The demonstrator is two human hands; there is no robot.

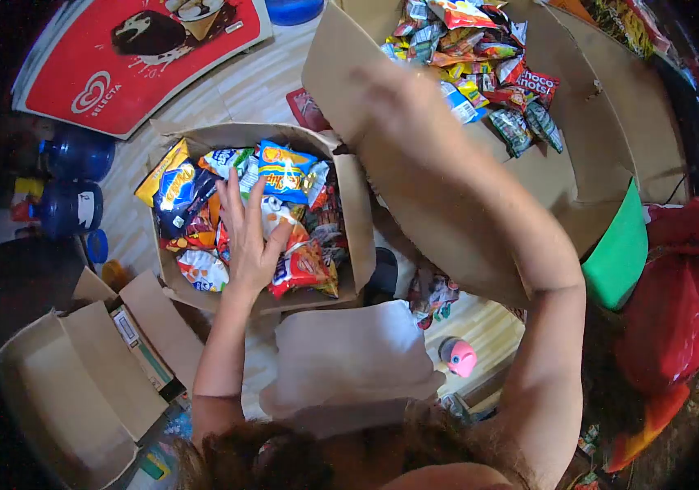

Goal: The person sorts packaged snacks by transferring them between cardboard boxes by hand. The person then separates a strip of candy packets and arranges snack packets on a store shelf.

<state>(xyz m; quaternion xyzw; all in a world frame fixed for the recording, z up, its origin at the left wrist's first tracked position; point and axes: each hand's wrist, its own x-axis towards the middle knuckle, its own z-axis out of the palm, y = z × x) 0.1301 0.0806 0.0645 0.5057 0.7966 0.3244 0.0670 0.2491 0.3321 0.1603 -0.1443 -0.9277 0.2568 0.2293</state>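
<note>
My left hand (250, 237) lies with its fingers spread on the snack packs inside a cardboard box (356, 220). Around it in that box are a blue and yellow pack (174, 188), a light blue chips pack (285, 171) and a red pack (304, 268). Smeared by motion, my right hand (402, 102) is over the flap at the left side of a larger cardboard box (602, 122). Several small snack packs (480, 49) lie in that larger box, to the right of and beyond my right hand. Whether the right hand holds anything is hidden by blur.
A red ice cream sign (141, 61) is at the upper left, above large blue bottles (80, 155). An open cardboard box (75, 392) stands at the lower left. Right of the larger box are a green sheet (617, 249) and red plastic bags (672, 318). A pink object (461, 358) lies below.
</note>
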